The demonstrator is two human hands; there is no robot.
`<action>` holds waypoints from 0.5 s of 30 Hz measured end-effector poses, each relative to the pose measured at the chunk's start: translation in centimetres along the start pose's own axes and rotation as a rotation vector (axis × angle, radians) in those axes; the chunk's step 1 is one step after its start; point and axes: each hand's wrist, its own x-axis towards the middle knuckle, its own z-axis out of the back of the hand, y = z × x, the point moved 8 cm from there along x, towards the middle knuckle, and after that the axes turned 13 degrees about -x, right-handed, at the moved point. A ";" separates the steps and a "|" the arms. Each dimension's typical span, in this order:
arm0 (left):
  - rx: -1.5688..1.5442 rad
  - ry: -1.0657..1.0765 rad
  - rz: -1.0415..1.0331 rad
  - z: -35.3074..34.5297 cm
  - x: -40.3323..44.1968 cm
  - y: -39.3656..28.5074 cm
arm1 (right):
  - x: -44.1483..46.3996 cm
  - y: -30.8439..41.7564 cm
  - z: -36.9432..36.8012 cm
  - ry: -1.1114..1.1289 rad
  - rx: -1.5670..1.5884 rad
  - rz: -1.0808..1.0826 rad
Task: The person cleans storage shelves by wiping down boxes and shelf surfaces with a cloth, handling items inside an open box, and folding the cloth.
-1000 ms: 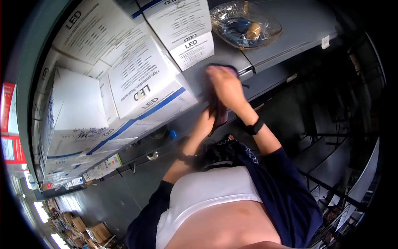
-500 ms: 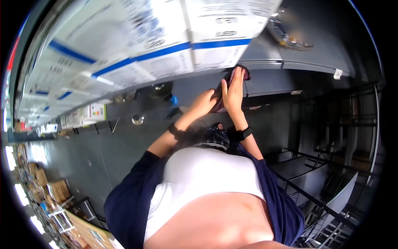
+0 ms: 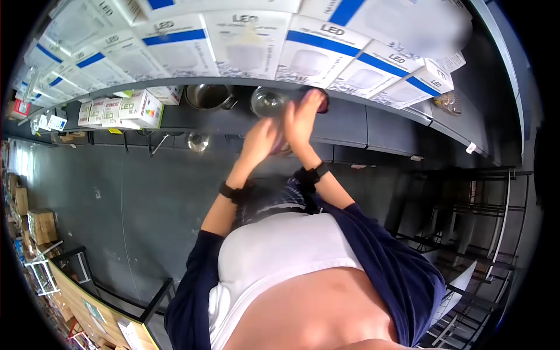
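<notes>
Head view: purple object [image 3: 281,146] at twelve o'clock, between hands. Left hand [image 3: 259,140] curled, right hand [image 3: 300,121] straight-fingered; blur hides grips, cannot tell. Step judged two-handed handling; next move calls for steady hold.

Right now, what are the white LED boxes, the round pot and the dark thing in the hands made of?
The white LED boxes look like smooth printed cardboard: flat panels, straight edges. The round pot seems to be polished metal, perhaps steel: its silvery rim shines. The dark thing is purplish and blurred, so fabric or plastic: I can't tell.
</notes>
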 end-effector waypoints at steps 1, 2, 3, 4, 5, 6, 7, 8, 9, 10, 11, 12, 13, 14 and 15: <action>0.038 -0.023 0.011 1.6 -0.6 0.8 | -0.2 2.0 -0.6 -0.006 -0.016 0.052; 0.033 -0.060 0.005 3.1 -1.3 1.7 | -0.5 3.9 -1.3 0.012 -0.035 0.117; 0.032 -0.099 -0.004 4.6 -1.8 2.2 | -0.7 5.8 -1.8 0.027 -0.051 0.181; 0.039 -0.075 0.051 5.8 -2.1 3.3 | -0.9 7.3 -2.5 0.052 -0.050 0.195; 0.042 -0.080 0.054 6.8 -2.4 3.7 | -1.0 8.6 -3.2 0.077 -0.045 0.212; 0.024 -0.103 0.079 8.0 -2.8 4.2 | -1.2 9.9 -3.6 0.055 -0.057 0.240; 0.003 -0.131 0.107 9.1 -3.1 4.7 | -1.3 10.9 -4.2 0.062 -0.048 0.255; -0.007 -0.151 0.097 10.0 -3.4 5.6 | -1.5 12.0 -4.8 0.072 -0.084 0.288; -0.005 -0.180 0.109 11.0 -3.7 6.0 | -1.7 13.2 -5.5 0.084 -0.116 0.327; 0.010 -0.181 0.133 11.8 -4.0 6.4 | -1.8 14.4 -6.0 0.099 -0.101 0.353; 0.026 -0.181 0.156 12.5 -4.3 6.8 | -2.0 15.6 -6.6 0.117 -0.108 0.395; -0.006 -0.198 0.140 13.4 -4.6 7.1 | -2.2 16.8 -7.2 0.131 -0.114 0.437; 0.048 -0.283 0.078 14.5 -5.3 6.9 | -2.3 17.8 -7.7 0.137 -0.094 0.466; 0.018 -0.289 0.102 15.3 -5.6 7.6 | -2.5 18.8 -8.4 0.160 -0.080 0.503; -0.009 -0.294 0.126 16.2 -6.0 8.4 | -2.7 19.8 -9.1 0.184 -0.064 0.538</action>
